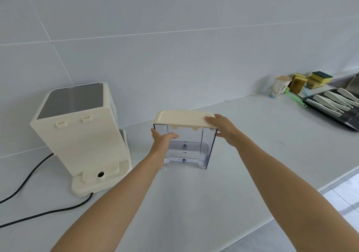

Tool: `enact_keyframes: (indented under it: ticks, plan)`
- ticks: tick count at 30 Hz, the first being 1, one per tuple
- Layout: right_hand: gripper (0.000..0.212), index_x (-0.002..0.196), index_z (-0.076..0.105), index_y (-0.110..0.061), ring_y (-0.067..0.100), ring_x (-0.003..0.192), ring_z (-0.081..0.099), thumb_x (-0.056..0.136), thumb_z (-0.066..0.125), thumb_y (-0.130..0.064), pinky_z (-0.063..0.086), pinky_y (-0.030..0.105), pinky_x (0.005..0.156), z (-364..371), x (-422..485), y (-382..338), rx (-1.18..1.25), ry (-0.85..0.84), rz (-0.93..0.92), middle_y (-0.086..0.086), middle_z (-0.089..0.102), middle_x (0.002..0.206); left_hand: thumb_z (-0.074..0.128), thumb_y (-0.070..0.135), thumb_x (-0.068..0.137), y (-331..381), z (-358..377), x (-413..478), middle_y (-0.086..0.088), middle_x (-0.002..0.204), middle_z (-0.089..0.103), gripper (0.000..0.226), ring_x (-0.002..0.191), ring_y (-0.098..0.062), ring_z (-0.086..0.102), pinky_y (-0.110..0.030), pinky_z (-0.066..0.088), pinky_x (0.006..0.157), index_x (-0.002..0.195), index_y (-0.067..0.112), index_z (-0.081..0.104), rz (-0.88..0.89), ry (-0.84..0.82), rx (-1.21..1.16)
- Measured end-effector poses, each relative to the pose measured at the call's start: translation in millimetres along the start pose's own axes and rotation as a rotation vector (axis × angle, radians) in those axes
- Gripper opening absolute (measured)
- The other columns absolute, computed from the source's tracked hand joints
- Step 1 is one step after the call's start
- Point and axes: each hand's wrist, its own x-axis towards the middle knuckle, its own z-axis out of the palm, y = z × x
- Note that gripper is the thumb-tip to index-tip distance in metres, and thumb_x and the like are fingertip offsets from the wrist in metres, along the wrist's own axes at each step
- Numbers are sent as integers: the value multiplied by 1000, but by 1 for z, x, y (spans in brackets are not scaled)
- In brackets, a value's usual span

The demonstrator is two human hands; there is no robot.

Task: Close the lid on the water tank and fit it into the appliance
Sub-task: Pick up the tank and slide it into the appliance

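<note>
Head view: two bare forearms enter from the bottom edge and reach forward over the pale countertop (pixel 252 145). Left hand (pixel 162 141) is wrapped on the left side wall of the water tank (pixel 191 146), thumb across its front face, fingers hidden behind. Right hand (pixel 223 128) lies on the right end of the lid (pixel 183 118), fingers curled over its edge and palm against the tank's upper right corner. Neither hand is spread free; both are pressed onto the item.

Location: tank stands upright on the countertop, near the centre, just right of the cream appliance (pixel 81 135), not touching it. Lid sits across the tank's top; whether it is fully seated cannot be told.

Handling assessment: tank appears empty, so likely light. Clear walls look rigid but smooth, probably slippery and prone to cracking if knocked. Recommended hold is on both side walls, low enough to keep it level, with one palm on the lid while pressing it down.

Appliance's rear face shows two clips and a base port (pixel 100 174); the power cord (pixel 29 209) trails left.
</note>
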Motion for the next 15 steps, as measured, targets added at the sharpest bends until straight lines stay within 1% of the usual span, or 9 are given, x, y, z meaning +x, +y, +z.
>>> enact_keyframes:
  ticks: [3, 5, 7, 10, 12, 13, 14, 15]
  plan:
    - [35, 110, 51, -13, 23, 106, 50, 83, 57, -34, 38, 36, 85, -5, -1, 2, -17, -38, 12, 5, 52, 112, 63, 44, 72, 4, -1, 7, 10, 155, -8, 98, 141, -15, 5, -46, 11, 111, 142, 31, -6, 15, -18, -89]
    - [35, 105, 53, -13, 23, 98, 53, 80, 61, -36, 41, 34, 84, -8, -3, 2, -52, -74, 15, 5, 54, 106, 62, 55, 68, 7, -2, 13, 10, 155, -7, 104, 142, -15, 2, -47, 8, 113, 141, 31, -7, 7, -25, -122]
    - [32, 99, 54, -13, 21, 90, 55, 78, 63, -36, 43, 32, 81, -8, -6, 2, -97, -104, 24, 3, 56, 100, 60, 61, 66, 11, -2, 19, 6, 156, -1, 108, 142, -16, 5, -45, 7, 114, 140, 29, -12, -1, -27, -135]
    - [29, 87, 55, -12, 20, 82, 58, 78, 63, -38, 45, 29, 73, -6, -13, -2, -197, -132, 16, 2, 58, 92, 57, 65, 66, 16, -3, 28, 3, 156, 5, 107, 142, -18, 7, -45, 8, 114, 141, 28, -11, -10, -15, -133]
    - [30, 80, 57, -11, 18, 77, 61, 78, 63, -41, 46, 28, 70, -4, -18, -5, -268, -154, 2, 1, 61, 87, 58, 59, 70, 20, -3, 34, 3, 154, 13, 98, 140, -18, 13, -42, 13, 112, 142, 27, -1, -8, -21, -116]
    - [31, 78, 58, -11, 17, 76, 63, 78, 63, -42, 46, 28, 69, -2, -21, -7, -293, -171, 4, 1, 62, 85, 59, 53, 72, 23, -3, 37, 2, 149, 23, 89, 136, -18, 22, -39, 19, 106, 141, 24, 11, -2, -38, -103]
    - [33, 79, 60, -10, 17, 75, 63, 77, 63, -43, 47, 28, 70, 0, -24, -8, -315, -192, 13, 1, 64, 84, 60, 45, 75, 25, -3, 39, 2, 139, 34, 75, 125, -15, 33, -34, 25, 97, 134, 19, 23, 8, -62, -91]
    - [35, 81, 62, -9, 17, 75, 64, 77, 63, -43, 48, 28, 70, 2, -26, -10, -334, -215, 26, 2, 64, 83, 60, 37, 77, 28, -3, 40, 2, 127, 41, 58, 112, -12, 40, -31, 26, 89, 124, 17, 32, 23, -87, -76]
